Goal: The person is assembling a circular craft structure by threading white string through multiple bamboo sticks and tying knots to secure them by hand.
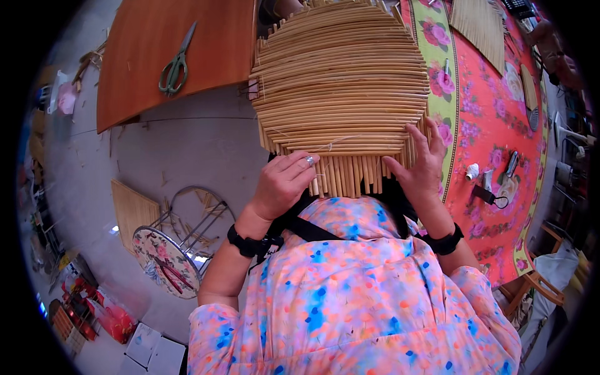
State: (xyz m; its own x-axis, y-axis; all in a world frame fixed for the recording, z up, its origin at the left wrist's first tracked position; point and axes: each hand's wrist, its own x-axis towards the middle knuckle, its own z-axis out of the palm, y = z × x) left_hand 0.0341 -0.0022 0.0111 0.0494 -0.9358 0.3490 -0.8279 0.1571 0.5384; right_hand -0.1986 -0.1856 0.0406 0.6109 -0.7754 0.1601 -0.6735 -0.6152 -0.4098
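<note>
Red cloth: A big red cloth [481, 144] with pink flowers and a yellow-green edge lies on the right side.
Brown table: A smooth orange-brown table top [150, 50] is at the upper left.
Shirt: The person wears a pink shirt [356, 294] with blue and orange spots.
Stick mat: The wide mat of thin tan sticks [340, 81] is in front of the person, between the brown table and the red cloth. Most sticks go side to side. Its far end is round. At the near end, short sticks point down toward the shirt.
Stool: A round flowery stool [147, 240] with thin metal legs is at the lower left.
Right hand: The right hand [422, 159] is at the near right corner of the mat. Its thumb and first finger are wide apart, with the tips at the mat's sticks. I cannot tell if it is pinching any of them.
Left hand: The left hand [287, 178] is at the near left corner. Its fingers are bent and close together, with the tips at the sticks. I cannot see the thumb well, so I cannot tell if it has hold of one.
Scissors: Green-handled scissors [174, 72] lie on the brown table.
Wrist bands: Each wrist has a black band [247, 242].
White roll: A small white roll [472, 171] is on the red cloth.
Ring: A shiny ring [309, 160] is on a left finger.
</note>
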